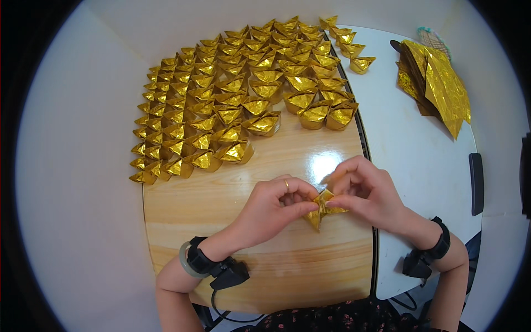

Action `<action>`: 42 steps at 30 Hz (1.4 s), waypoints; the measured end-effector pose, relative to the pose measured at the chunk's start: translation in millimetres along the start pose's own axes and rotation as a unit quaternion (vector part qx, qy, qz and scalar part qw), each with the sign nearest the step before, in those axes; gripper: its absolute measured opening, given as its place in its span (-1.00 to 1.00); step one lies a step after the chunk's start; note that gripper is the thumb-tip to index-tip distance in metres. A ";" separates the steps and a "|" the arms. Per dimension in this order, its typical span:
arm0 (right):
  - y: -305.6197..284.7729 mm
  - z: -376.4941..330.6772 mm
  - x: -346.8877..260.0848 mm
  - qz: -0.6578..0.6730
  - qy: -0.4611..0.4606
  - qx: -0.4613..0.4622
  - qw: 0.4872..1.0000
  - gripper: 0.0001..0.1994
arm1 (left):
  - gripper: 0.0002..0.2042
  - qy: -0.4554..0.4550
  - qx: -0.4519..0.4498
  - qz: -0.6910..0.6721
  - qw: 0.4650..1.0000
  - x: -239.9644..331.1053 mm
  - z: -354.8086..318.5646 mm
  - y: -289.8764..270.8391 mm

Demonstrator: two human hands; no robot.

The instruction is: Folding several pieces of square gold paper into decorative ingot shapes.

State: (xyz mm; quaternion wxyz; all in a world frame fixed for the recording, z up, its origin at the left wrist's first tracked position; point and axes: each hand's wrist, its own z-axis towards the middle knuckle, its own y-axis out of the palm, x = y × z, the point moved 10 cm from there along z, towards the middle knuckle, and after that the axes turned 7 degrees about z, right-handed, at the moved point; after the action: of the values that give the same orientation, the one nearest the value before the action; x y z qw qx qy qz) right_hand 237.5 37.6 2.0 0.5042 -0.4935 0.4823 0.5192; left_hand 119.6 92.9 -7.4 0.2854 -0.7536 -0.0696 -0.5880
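Observation:
Over the front right part of the wood-grain table, a small piece of folded gold foil paper (313, 217) is pinched between my two hands. My left hand (281, 200) grips its left side with thumb and fingers and wears a ring. My right hand (365, 191) has its thumb pressed on the right side of the piece, its fingers curled and slightly blurred. Parts of the folded paper are hidden behind my fingers. Beyond my hands stand many gold paper ingots (228, 114) in close rows, with points at both ends.
The wood-grain table (265, 276) meets a white table (381, 127) at a dark seam on the right. Several more ingots (362, 65) line that seam at the back. A stack of gold foil sheets (442, 83) lies at the far right. Pale walls (83, 138) enclose the sides.

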 end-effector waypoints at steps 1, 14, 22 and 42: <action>0.6 1.6 2.4 0.060 0.011 0.001 0.998 -0.67 | -0.87 0.000 0.000 0.001 1.000 -1.7 -0.2 1.6; 23.2 -3.3 29.7 0.325 0.202 -0.089 0.919 -0.70 | -0.76 -0.061 -0.026 -0.379 0.923 -21.0 2.1 9.6; 26.0 -10.0 42.4 0.480 0.241 -0.039 0.843 -0.81 | -0.74 -0.048 -0.036 -0.378 0.924 -22.0 3.7 10.7; 19.9 -11.8 39.0 0.363 0.312 -0.031 0.877 -0.77 | -0.57 -0.036 -0.108 -0.395 0.912 -14.5 0.8 21.2</action>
State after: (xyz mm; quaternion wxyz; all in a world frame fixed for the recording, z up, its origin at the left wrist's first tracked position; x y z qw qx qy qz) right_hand 217.7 27.1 -37.5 0.0881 -0.4356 0.7434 0.4999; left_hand 125.3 79.2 -28.4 -0.0558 -0.7117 -0.3081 -0.6289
